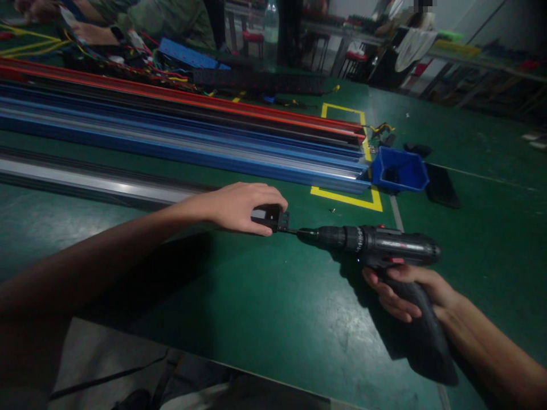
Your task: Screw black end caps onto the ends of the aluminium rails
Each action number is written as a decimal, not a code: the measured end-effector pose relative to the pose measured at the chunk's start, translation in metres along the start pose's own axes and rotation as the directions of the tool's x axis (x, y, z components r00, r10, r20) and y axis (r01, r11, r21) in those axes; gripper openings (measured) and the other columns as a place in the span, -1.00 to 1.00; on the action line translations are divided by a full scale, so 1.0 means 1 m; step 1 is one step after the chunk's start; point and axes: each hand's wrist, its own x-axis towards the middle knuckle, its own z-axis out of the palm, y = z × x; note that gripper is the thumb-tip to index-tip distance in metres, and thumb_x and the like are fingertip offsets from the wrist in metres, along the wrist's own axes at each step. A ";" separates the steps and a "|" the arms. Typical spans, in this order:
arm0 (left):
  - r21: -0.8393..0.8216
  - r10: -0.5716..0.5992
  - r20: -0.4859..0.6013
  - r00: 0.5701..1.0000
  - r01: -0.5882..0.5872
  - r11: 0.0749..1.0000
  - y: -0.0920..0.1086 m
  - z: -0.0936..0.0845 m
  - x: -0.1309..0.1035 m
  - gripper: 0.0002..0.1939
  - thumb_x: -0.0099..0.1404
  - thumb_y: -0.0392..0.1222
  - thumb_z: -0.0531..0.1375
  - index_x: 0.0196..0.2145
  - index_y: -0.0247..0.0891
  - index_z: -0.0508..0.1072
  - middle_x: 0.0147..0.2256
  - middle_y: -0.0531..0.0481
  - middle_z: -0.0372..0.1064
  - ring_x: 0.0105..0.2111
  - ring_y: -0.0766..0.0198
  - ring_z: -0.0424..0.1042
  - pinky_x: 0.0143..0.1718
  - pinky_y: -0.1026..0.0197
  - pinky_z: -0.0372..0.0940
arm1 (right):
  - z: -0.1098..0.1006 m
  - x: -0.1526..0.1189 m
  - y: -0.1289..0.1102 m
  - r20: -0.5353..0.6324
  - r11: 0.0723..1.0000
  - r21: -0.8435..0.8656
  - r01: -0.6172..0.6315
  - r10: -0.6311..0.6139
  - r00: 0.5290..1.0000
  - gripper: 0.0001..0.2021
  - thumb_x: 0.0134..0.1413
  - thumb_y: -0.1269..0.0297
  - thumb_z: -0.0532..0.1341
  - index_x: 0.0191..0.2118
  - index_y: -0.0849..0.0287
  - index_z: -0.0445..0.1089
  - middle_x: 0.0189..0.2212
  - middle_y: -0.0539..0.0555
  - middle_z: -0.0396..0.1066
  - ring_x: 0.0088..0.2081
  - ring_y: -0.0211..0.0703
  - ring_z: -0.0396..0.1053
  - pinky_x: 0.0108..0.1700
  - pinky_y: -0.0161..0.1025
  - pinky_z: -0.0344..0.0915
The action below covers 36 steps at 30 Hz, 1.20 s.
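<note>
My right hand (405, 290) is wrapped round the handle of a black cordless drill (380, 245), which points left above the green table. The drill's thin bit reaches a small black end piece (284, 221) at the end of a long grey metal profile (106, 183). My left hand (243, 208) grips the profile at that end, with thumb and fingers on either side of it. The bit's tip meets the end piece's lower edge; how deep it sits cannot be made out. Part of the profile lies hidden behind my left forearm.
Behind lie blue profiles (256, 162) and an orange profile (192, 94), ending near a yellow tape outline (346, 199). A blue bin (400, 185) and a dark flat object (443, 185) sit at right. Across the table are wires, a bottle (271, 31) and a person's arm (94, 34).
</note>
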 end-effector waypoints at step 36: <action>-0.009 -0.002 0.011 1.000 0.002 1.000 0.001 -0.001 0.001 -0.52 0.36 0.08 0.34 0.15 -0.11 0.43 0.13 -0.05 0.48 0.11 0.09 0.47 0.10 0.16 0.26 | 0.005 0.001 -0.001 0.014 1.000 -0.012 0.027 -0.026 1.000 -0.73 0.30 0.21 0.31 -0.08 0.34 0.58 -0.43 0.02 0.42 -0.69 -0.45 0.20 -0.53 -0.38 0.42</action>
